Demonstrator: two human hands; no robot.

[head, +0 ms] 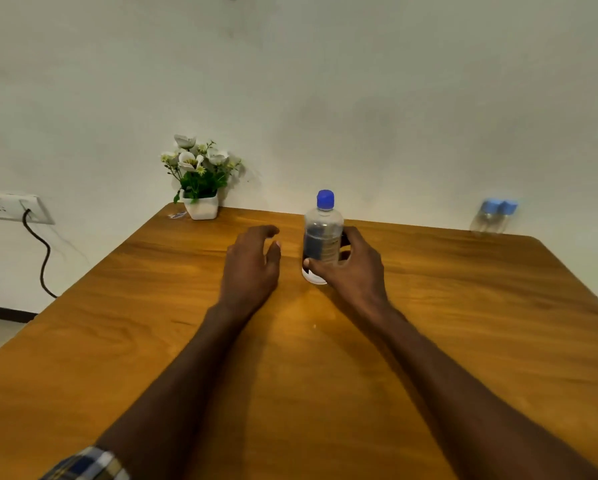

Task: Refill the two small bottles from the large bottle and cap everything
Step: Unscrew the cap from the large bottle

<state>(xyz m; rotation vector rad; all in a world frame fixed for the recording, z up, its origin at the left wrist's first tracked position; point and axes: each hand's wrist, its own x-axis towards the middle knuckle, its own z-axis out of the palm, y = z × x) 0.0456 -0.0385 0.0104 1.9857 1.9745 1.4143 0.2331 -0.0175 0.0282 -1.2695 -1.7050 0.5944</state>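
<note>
Right hand (pixel 354 268) holding clear ribbed large bottle (pixel 322 239), grained wooden table (pixel 463 306)

The light was soft, even and fairly dim, with a greenish cast. A pale sheen lay on the brown wooden tabletop (pixel 463 306) just behind the two hands, and faint shadows fell beneath the forearms. Far right of the right hand (pixel 351 268), two blue-capped clear small bottles (pixel 493 216) were smeared with blur. Wide-angle distortion bent the tabletop's edges.

Bare wooden table (pixel 463 306) spreads wide at lower frame, with only a flower pot (pixel 201 207) upper left and two small bottles (pixel 493 216) far right along its back edge.
</note>
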